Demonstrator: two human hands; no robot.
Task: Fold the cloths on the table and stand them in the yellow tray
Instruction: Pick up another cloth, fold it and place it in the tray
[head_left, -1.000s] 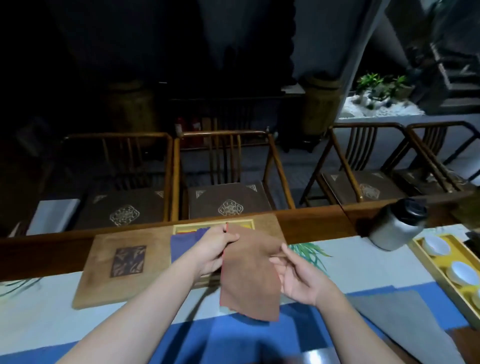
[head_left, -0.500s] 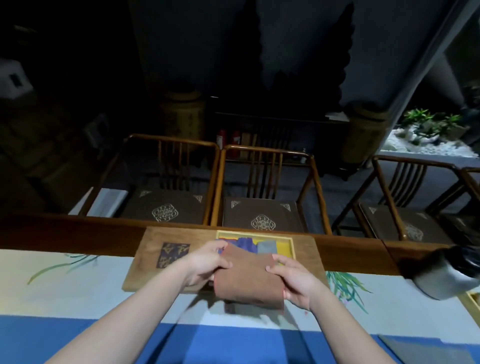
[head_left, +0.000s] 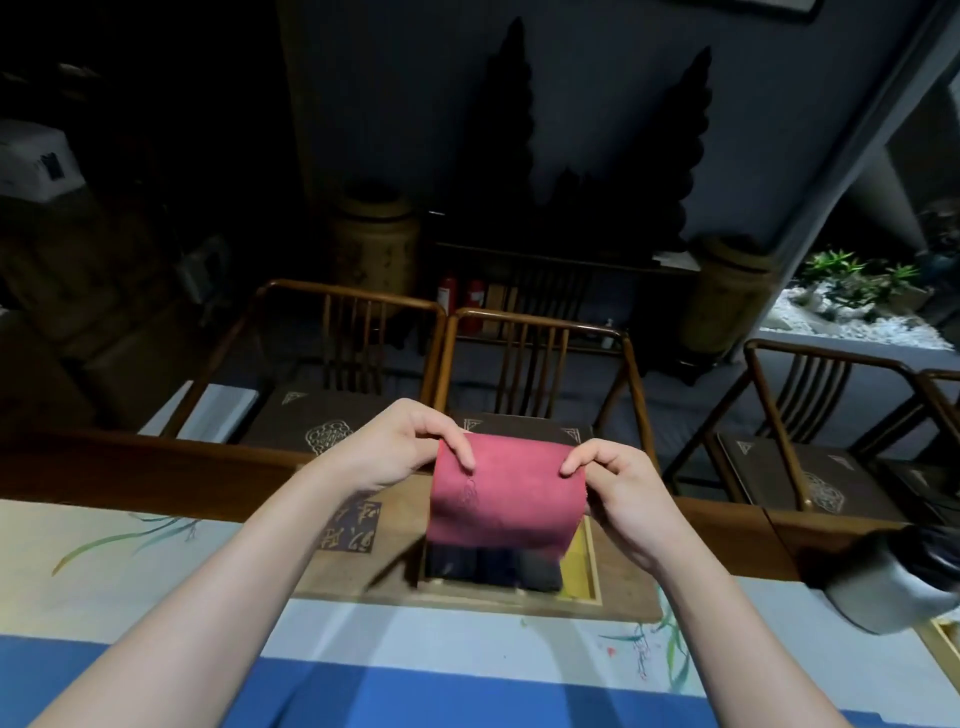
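Left hand (head_left: 400, 452): pinching the folded red cloth (head_left: 506, 499) at its top left corner.
Right hand (head_left: 618, 493): gripping its top right edge.
Cloth: raised over the yellow tray (head_left: 579, 564), above dark folded cloths (head_left: 491, 566).

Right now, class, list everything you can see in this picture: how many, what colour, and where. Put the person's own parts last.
folded cloth: one, red-pink, held up over the yellow tray
standing cloths: several, dark blue and dark grey, count unclear, upright in the tray
yellow tray: one, yellow, set in the wooden board
wooden board: one, brown, on the table's far side
table cover: one, pale with painted leaves and a blue band, under the board
flask: one, silver with black top, lying at the right edge
chairs: at least three, brown wood, beyond the table
jars: two, yellowish, by the back wall
hands: two, left and right, each pinching a top corner of the folded cloth
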